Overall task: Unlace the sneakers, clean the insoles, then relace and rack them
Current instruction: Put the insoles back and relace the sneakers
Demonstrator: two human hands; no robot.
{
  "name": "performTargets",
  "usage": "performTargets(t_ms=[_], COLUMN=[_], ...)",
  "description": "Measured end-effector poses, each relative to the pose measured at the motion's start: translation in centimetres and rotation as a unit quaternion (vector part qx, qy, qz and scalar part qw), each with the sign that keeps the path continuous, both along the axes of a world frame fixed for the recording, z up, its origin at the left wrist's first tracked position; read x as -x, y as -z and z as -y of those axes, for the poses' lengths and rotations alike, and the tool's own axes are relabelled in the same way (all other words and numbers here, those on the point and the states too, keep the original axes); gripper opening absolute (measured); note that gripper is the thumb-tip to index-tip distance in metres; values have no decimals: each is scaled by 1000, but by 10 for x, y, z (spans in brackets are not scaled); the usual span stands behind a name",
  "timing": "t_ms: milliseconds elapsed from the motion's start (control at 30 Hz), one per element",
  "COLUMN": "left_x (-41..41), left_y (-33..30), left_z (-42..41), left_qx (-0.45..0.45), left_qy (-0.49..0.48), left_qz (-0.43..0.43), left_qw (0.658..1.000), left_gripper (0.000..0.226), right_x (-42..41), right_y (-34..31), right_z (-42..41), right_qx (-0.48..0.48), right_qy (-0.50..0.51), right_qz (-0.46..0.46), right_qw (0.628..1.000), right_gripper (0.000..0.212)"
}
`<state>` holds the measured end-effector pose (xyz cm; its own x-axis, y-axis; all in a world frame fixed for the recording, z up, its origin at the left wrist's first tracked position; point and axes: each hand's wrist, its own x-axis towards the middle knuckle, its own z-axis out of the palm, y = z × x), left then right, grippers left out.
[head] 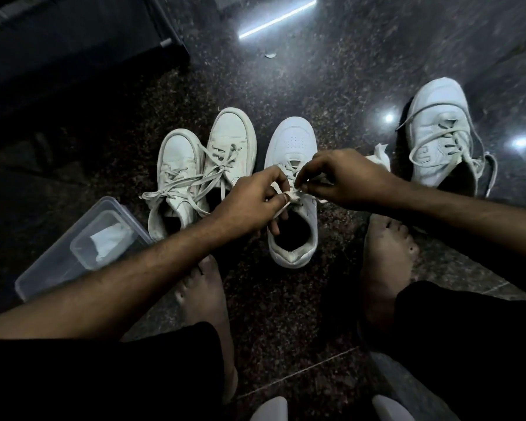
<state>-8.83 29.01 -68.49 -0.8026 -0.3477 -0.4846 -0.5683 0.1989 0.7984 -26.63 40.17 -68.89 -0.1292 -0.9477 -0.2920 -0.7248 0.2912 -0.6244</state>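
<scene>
White sneaker point(292, 189) on floor between bare feet. Left hand point(252, 202) and right hand point(343, 180) each pinch its lace point(289, 197) over the tongue. Keep both ends taut, tension even.

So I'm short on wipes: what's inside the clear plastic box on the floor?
Inside the clear plastic box lies one crumpled white wipe, seen through the lid. The left forearm covers the box's near corner, so anything there is hidden.
</scene>
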Motion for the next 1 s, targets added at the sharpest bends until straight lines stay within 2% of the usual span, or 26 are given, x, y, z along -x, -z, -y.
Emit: performTargets(t_ms=[167, 400, 600, 733, 867, 1000], left_x=[-3, -2, -5, -7, -11, -15], left_y=[0, 1, 3, -1, -3, 0], left_z=[-2, -1, 1, 2, 4, 1], left_qx=[-14, -30, -77, -60, -30, -71], left_qy=[-4, -27, -44, -40, -65, -158], left_qz=[-2, 19, 18, 25, 49, 61], left_qw=[1000, 999, 996, 997, 996, 983], left_gripper=[5, 23, 14, 12, 13, 13], right_x=[0, -3, -4, -1, 4, 9], right_y=[-1, 7, 15, 13, 5, 7], right_z=[0, -2, -4, -3, 0, -2], right_qx=[-13, -37, -36, -64, -74, -68], right_qy=[4, 37, 47, 11, -29, -48], right_qz=[30, 125, 181, 203, 148, -7], right_qw=[999, 991, 982, 977, 986, 997], right_gripper=[14, 11, 11, 19, 23, 35])
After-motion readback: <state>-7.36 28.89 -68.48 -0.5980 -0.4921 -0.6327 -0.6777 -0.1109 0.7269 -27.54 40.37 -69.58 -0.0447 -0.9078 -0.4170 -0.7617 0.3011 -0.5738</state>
